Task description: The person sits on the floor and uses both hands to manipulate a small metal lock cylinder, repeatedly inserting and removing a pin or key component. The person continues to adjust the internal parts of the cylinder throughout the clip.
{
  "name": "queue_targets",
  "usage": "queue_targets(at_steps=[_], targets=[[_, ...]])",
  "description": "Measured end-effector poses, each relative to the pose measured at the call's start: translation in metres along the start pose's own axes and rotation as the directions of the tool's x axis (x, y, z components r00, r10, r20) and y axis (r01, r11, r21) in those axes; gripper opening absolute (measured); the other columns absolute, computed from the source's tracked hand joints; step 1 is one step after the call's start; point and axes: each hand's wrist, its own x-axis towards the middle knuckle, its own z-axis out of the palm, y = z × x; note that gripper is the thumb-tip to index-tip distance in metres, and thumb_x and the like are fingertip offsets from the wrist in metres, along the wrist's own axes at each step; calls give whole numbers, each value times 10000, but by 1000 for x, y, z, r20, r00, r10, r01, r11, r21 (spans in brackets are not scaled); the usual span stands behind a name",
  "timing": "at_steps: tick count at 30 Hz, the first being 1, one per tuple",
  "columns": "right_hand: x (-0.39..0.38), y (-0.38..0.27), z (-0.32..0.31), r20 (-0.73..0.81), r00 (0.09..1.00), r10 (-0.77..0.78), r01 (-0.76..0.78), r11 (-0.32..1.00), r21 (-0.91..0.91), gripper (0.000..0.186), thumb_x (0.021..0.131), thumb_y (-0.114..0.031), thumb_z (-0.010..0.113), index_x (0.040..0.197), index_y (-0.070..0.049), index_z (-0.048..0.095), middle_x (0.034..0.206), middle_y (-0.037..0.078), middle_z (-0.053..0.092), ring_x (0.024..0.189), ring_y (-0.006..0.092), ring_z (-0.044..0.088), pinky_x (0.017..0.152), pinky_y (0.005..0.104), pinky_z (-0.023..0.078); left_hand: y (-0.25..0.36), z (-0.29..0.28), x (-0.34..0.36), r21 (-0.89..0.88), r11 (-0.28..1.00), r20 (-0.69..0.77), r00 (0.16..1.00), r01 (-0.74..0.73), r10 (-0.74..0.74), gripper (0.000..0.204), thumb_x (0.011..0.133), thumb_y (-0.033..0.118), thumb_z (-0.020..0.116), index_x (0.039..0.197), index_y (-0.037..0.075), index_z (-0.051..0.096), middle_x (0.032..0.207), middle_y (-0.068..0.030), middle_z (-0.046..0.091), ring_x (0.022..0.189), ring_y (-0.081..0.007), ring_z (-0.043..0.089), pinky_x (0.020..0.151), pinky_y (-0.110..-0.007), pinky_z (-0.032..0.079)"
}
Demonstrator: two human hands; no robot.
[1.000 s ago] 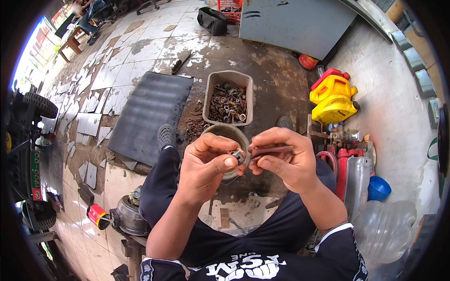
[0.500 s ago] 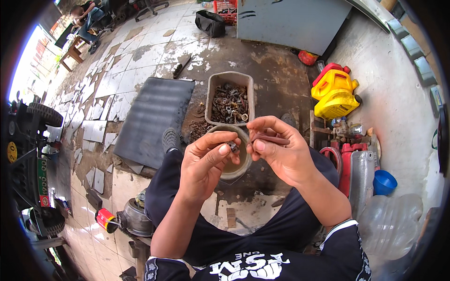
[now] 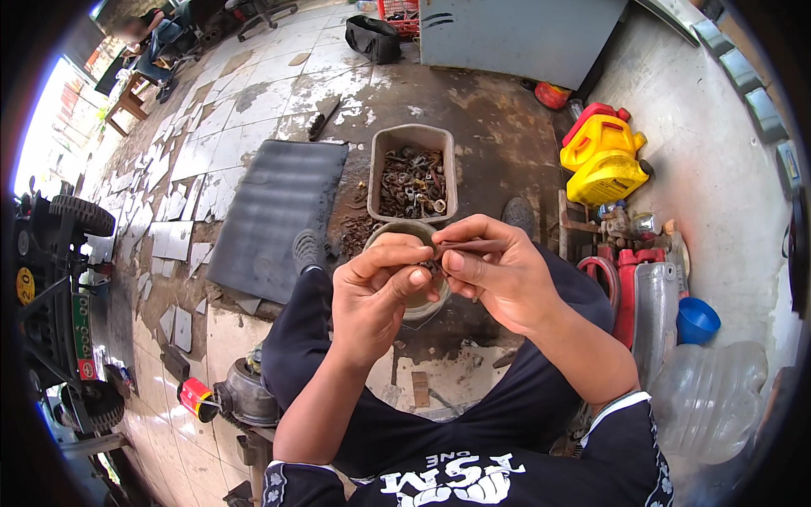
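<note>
My left hand (image 3: 372, 283) is closed in a pinch on a small metal piece (image 3: 431, 266), mostly hidden by the fingers; its exact kind cannot be made out. My right hand (image 3: 507, 279) grips a folded reddish-brown strip (image 3: 478, 246) that looks like sandpaper. The strip's left end meets the small piece where the fingertips of both hands come together. Below the hands stands a round bowl (image 3: 397, 228), partly covered by them. Just beyond it, a rectangular grey tub (image 3: 377, 169) holds many rusty small metal parts (image 3: 412, 182).
A dark mat (image 3: 274, 220) lies left of the tub, beside my shoe (image 3: 308, 249). Yellow jugs (image 3: 604, 173), a blue funnel (image 3: 698, 321) and a clear plastic bottle (image 3: 710, 401) line the right wall. A round metal housing (image 3: 249, 397) stands at lower left. Another person (image 3: 152, 38) sits far left.
My hands have come together, and the strip in the right hand now touches the metal piece in the left. The view has shifted slightly.
</note>
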Motion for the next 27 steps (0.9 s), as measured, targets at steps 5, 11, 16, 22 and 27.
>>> queue_targets(at_steps=[5, 11, 16, 22, 27], targets=[[2, 13, 3, -34, 999, -33, 36, 997, 71, 271, 861, -61, 715, 1118, -18, 642, 923, 63, 689, 712, 76, 592, 581, 191, 424, -2, 2, 0, -108, 994, -48, 998, 35, -40, 156, 861, -24, 674, 1004, -52, 619, 990, -126, 635, 846, -190, 650, 742, -296, 563], [9, 23, 5, -63, 992, -106, 111, 991, 76, 223, 863, -56, 710, 1077, -17, 663, 909, 69, 694, 700, 80, 581, 567, 197, 411, -3, -2, 0, 12, 999, -101, 994, -43, 44, 159, 843, -46, 686, 994, -58, 636, 965, -135, 643, 822, -189, 657, 738, -291, 556], [10, 26, 14, -109, 985, -137, 141, 990, 28, 229, 859, -61, 714, 1078, -18, 660, 907, 70, 698, 687, 73, 579, 555, 190, 411, -6, -6, -1, 39, 992, -90, 989, -118, 121, 161, 831, -53, 697, 986, -67, 658, 937, -130, 659, 789, -178, 662, 729, -280, 554], [12, 28, 12, -109, 984, -144, 150, 987, 53, 215, 863, -61, 712, 1067, -17, 659, 915, 71, 699, 693, 63, 583, 546, 187, 415, -4, -3, -2, 109, 991, -156, 983, -75, 92, 150, 830, -48, 701, 976, -66, 670, 932, -132, 679, 773, -166, 667, 727, -267, 553], [16, 27, 18, -218, 961, -167, 183, 982, 54, 183, 875, -59, 700, 1047, -15, 655, 928, 71, 697, 690, 59, 581, 548, 188, 414, -11, 2, -3, 236, 964, -140, 978, -119, 155, 166, 828, -30, 712, 984, -70, 671, 908, -126, 690, 798, -155, 671, 750, -257, 549]])
